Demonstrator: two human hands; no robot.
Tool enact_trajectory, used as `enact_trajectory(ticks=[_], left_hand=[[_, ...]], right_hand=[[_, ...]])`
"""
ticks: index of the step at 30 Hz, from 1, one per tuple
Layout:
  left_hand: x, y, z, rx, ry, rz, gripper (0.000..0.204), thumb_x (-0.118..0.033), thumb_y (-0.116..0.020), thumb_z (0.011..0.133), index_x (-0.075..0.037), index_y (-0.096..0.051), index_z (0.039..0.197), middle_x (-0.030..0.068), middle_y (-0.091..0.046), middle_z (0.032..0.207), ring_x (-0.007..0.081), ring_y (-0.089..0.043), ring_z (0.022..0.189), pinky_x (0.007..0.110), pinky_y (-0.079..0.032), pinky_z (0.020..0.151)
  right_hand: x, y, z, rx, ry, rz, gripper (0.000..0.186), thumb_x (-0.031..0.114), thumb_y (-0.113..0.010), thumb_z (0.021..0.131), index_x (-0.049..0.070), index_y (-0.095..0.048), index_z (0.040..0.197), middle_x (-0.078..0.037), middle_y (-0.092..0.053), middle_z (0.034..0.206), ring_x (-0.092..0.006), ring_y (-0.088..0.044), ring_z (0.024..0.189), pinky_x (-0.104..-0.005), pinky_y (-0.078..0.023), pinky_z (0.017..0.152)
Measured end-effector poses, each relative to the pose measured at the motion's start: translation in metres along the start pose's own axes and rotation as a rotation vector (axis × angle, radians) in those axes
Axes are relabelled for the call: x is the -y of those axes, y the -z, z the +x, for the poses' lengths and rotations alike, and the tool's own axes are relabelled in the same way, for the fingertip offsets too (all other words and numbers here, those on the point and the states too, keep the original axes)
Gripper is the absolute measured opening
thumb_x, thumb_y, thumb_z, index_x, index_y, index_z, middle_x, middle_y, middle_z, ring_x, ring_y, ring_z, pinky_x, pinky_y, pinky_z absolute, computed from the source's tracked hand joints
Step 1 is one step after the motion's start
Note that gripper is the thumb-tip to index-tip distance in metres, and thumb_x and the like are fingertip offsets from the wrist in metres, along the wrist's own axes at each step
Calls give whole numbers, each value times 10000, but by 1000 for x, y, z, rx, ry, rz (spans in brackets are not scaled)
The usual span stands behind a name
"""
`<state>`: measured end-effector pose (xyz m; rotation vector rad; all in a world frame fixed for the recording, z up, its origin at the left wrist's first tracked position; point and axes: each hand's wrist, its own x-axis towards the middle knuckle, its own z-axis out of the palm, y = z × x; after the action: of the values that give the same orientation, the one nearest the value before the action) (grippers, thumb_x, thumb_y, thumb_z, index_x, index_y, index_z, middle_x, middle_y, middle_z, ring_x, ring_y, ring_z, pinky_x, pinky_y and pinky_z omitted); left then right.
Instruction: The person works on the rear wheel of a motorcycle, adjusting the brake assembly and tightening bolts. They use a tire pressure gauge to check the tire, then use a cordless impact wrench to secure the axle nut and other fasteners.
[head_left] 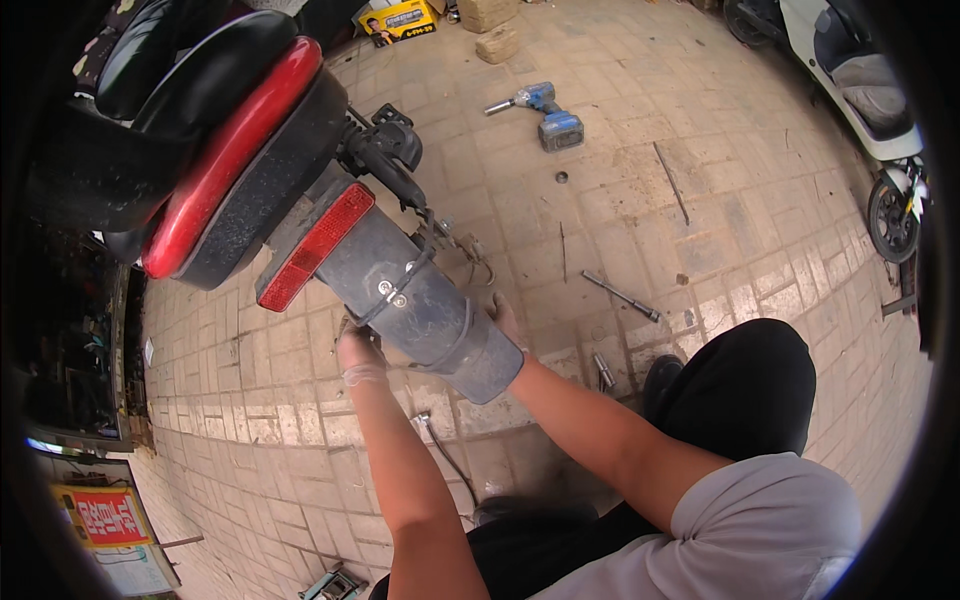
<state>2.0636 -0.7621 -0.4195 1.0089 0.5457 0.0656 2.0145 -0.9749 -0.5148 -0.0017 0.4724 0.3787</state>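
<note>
The dusty grey rear mudguard (437, 325) of a scooter slopes down between my forearms, with a red reflector (318, 247) across its upper part. At its left edge is my left hand (358, 350), in a thin pale glove, its fingers going out of sight behind the mudguard. My right hand (507, 322), also gloved, reaches round the right edge near the lower end; only part of it shows. What either hand touches underneath is hidden. Two bolt heads (392, 292) and a black cable (425, 250) sit on the mudguard.
On the brick paving (610, 230) lie a blue cordless impact wrench (545, 112), a metal extension bar (622, 296), a socket (603, 370), a thin rod (671, 182) and a ratchet-like tool (440, 445). A white scooter (850, 90) stands far right; a yellow box (400, 22) is at the back.
</note>
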Motion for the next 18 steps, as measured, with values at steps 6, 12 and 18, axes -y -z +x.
enact_trajectory(ticks=[6, 12, 18], left_hand=[[-10, -3, 1, 65, 125, -21, 341, -216, -481, 943, -40, -548, 1227, 110, -637, 1131, 252, -599, 1083, 399, -505, 926], [-14, -15, -1, 4, 130, 18, 341, -223, -483, 943, -38, -551, 1222, 110, -639, 1125, 253, -604, 1072, 404, -509, 916], [-12, -8, -4, -47, 128, 36, 342, -229, -485, 943, -37, -555, 1217, 110, -641, 1118, 254, -609, 1060, 409, -512, 906]], right_hand=[[0, -24, -24, -500, 681, -880, 434, 377, -598, 886, -36, -643, 1011, -159, -648, 996, -276, -610, 917, -359, -462, 880], [62, -81, -7, -356, 921, -1012, 322, 262, -625, 881, -3, -659, 1060, -157, -630, 1023, -271, -599, 971, -348, -455, 874], [100, -130, 20, -6, 623, -1307, 301, 175, -640, 885, -15, -649, 1118, -128, -679, 986, -199, -649, 893, -286, -487, 830]])
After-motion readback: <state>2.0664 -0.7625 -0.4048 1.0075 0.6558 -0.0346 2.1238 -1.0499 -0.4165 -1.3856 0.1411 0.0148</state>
